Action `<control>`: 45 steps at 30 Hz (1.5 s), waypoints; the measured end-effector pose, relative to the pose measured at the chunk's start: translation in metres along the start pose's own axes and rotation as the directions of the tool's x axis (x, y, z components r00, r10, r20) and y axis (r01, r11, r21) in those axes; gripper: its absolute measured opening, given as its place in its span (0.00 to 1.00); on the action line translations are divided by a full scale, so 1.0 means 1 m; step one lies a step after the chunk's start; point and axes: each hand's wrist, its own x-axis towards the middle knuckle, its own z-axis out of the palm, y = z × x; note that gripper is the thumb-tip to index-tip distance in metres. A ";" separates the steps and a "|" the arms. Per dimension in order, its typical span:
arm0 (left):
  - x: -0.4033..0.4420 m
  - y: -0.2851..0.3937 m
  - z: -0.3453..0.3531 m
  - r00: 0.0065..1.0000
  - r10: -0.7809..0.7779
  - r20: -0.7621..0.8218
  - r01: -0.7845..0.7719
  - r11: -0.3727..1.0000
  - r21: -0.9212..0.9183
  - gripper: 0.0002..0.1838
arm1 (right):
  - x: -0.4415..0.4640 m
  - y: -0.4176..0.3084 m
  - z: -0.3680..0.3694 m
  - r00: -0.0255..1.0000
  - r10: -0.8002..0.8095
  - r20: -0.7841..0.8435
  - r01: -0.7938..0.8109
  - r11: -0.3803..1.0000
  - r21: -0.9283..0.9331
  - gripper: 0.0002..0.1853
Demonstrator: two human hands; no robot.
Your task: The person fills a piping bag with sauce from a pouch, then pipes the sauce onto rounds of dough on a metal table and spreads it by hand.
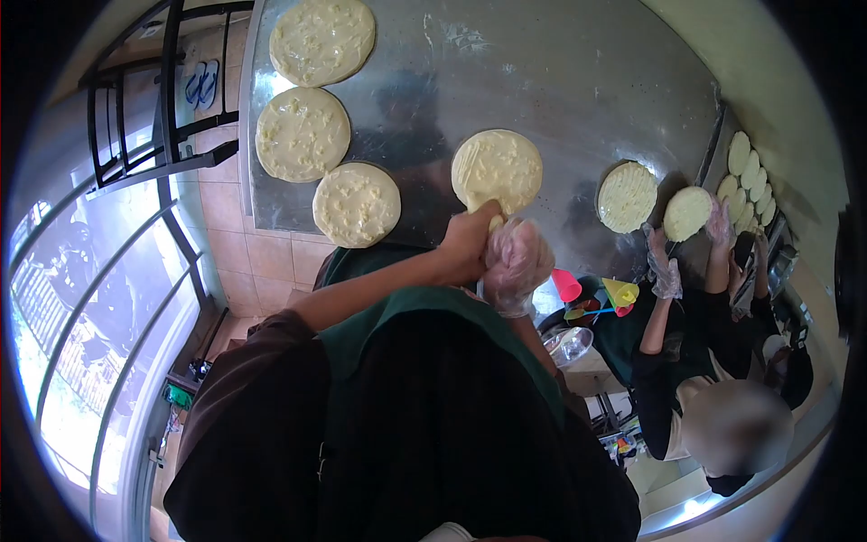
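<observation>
A flat, round sheet of dough (497, 169) with a lumpy, creamy topping lies on the metal table in front of me. Its near edge narrows into a pale, stretched neck that runs to my fingers. My left hand (467, 240), bare, is closed around this neck. Beside it, touching, my right hand (517, 259) in a clear plastic glove is closed as well; a bit of pale dough shows between the two hands. What lies deeper inside the right fist is hidden.
Three topped dough rounds (303, 135) lie at the table's left end. Another round (628, 197) lies right, near a co-worker's gloved hands (666, 262), which hold one more round (687, 214). Pink (566, 285) and yellow cones (620, 294) stand by the near edge. Several rounds (745, 185) lie far right.
</observation>
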 end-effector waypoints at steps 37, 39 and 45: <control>0.040 0.020 0.056 0.984 0.095 0.154 -0.087 0.995 -0.058 0.10 | 0.054 0.021 -0.001 0.988 0.036 -0.150 -0.009 0.984 0.178 0.15; 0.037 0.018 0.054 0.982 0.115 0.152 -0.111 0.993 -0.033 0.10 | 0.054 0.020 -0.001 0.985 0.108 -0.136 -0.073 0.968 0.240 0.17; 0.013 -0.033 0.002 0.985 0.141 0.096 -0.153 0.978 0.141 0.13 | -0.009 0.005 -0.015 0.925 0.377 0.046 -0.326 0.727 0.604 0.16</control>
